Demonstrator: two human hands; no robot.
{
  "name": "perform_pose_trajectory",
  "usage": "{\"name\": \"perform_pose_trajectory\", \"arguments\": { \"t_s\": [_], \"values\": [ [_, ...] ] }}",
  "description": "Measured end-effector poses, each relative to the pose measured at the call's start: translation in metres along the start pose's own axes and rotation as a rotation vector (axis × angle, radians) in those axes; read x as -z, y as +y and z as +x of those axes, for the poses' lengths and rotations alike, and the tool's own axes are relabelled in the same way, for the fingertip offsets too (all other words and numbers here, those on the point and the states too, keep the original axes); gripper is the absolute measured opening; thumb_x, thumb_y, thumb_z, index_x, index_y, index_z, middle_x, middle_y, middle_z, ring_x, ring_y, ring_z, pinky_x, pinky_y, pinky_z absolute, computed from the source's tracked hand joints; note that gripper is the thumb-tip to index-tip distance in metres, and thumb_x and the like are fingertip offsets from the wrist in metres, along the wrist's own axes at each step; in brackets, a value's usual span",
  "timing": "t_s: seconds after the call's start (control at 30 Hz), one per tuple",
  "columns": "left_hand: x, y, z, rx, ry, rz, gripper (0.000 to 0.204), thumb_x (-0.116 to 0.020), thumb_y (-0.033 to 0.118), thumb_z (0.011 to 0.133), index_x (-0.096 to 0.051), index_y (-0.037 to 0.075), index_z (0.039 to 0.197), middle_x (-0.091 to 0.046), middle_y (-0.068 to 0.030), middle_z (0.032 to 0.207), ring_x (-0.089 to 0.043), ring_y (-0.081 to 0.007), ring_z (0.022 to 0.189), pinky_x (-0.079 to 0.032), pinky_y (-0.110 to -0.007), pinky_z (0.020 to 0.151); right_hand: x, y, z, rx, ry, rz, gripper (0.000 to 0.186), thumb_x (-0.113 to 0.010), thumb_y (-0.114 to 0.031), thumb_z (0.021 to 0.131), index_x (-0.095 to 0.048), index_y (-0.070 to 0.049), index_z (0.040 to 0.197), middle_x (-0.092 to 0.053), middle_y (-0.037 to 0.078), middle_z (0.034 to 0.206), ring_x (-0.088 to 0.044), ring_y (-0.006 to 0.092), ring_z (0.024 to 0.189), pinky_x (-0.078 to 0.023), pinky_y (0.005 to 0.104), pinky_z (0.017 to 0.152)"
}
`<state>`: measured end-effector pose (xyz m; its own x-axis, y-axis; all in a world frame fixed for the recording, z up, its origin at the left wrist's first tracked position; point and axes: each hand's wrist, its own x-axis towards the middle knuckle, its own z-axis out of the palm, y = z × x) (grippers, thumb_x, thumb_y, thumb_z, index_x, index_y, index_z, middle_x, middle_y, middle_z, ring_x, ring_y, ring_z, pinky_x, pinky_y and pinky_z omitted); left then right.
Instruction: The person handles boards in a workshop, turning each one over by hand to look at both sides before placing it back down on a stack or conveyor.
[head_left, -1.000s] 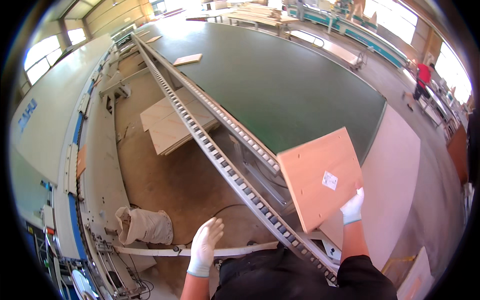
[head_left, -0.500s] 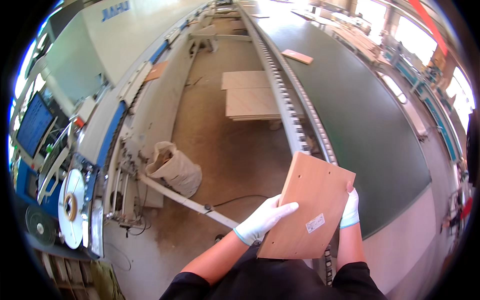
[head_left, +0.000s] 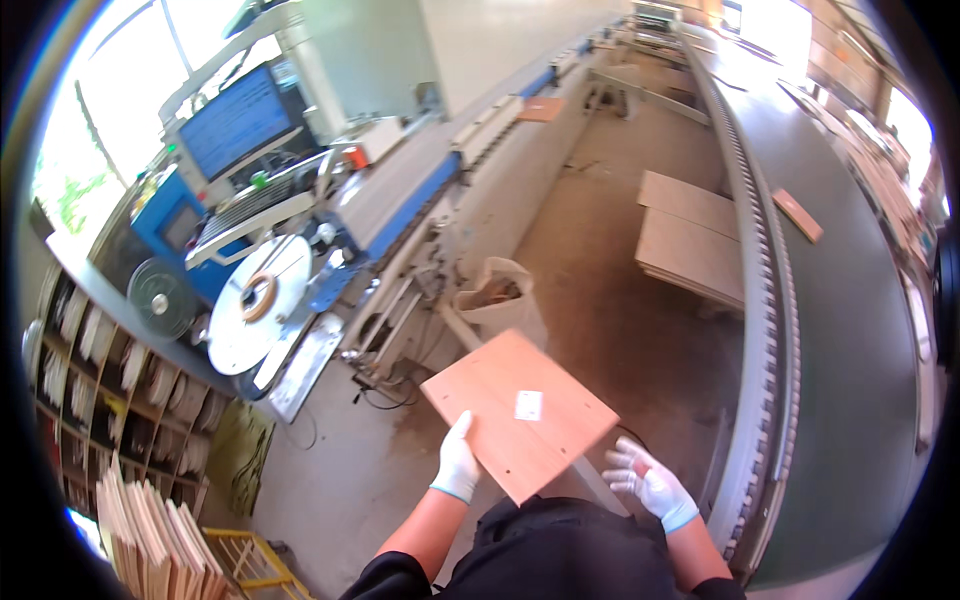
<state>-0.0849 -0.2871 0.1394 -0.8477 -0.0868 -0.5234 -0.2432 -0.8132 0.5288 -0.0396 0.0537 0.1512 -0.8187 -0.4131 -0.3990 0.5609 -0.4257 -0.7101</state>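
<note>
A flat wooden panel (head_left: pixel 490 395) with small drilled holes and a white label is held up in front of me. My left hand (head_left: pixel 458 462), in a white glove, grips its near left edge, thumb on the top face and the other fingers hidden underneath. My right hand (head_left: pixel 650 482), gloved too, is off the panel, just beyond its right corner, with the fingers spread and nothing in them.
An edge-banding machine (head_left: pixel 410 205) runs along the left, with a monitor (head_left: pixel 235 122) and a tape reel (head_left: pixel 285 325). A roller conveyor (head_left: pixel 757 300) and green belt (head_left: pixel 850 330) lie right. Stacked boards (head_left: pixel 690 250), a waste sack (head_left: pixel 500 300) and upright strips (head_left: pixel 150 535) stand around.
My view has swung left. The panel has turned and moved left relative to the conveyor, still in my left hand. My right hand has let go of its right edge and opened.
</note>
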Motion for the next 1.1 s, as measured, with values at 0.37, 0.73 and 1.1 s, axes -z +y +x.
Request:
{"name": "perform_pose_trajectory", "arguments": {
  "t_s": [0.37, 0.73, 1.1],
  "values": [
    [0.144, 0.133, 0.018, -0.569, 0.191, -0.627, 0.028, -0.058, 0.011, 0.086, -0.057, 0.006, 0.114, -0.064, -0.0093, 0.113, -0.062, -0.0264, 0.103, -0.054, -0.042, 0.087, 0.009, 0.060, 0.066, -0.160, 0.235, 0.094, 0.043, -0.043, -0.030, 0.097, -0.046, -0.002, 0.130, -0.059, 0.020, 0.117, -0.062, 0.0316, 0.098, -0.051, 0.0416, 0.082],
    [0.220, 0.193, 0.084, -0.679, 0.364, -0.712, 0.028, -0.059, 0.016, 0.090, -0.056, 0.001, 0.114, -0.063, -0.0102, 0.111, -0.060, -0.0244, 0.104, -0.052, -0.040, 0.093, 0.012, 0.097, 0.090, -0.196, 0.444, 0.322, 0.043, -0.041, -0.037, 0.098, -0.051, -0.003, 0.121, -0.062, 0.019, 0.110, -0.062, 0.0319, 0.090, -0.052, 0.0408, 0.075],
    [0.193, 0.232, 0.139, -0.374, 0.411, -0.418, 0.037, -0.062, 0.035, 0.088, -0.060, 0.006, 0.111, -0.062, -0.0072, 0.111, -0.058, -0.0221, 0.105, -0.052, -0.036, 0.089, 0.063, 0.197, 0.077, -0.237, 0.591, 0.397, 0.036, -0.044, -0.035, 0.098, -0.051, -0.006, 0.118, -0.064, 0.015, 0.105, -0.063, 0.0273, 0.084, -0.052, 0.0357, 0.065]
  ]
}}
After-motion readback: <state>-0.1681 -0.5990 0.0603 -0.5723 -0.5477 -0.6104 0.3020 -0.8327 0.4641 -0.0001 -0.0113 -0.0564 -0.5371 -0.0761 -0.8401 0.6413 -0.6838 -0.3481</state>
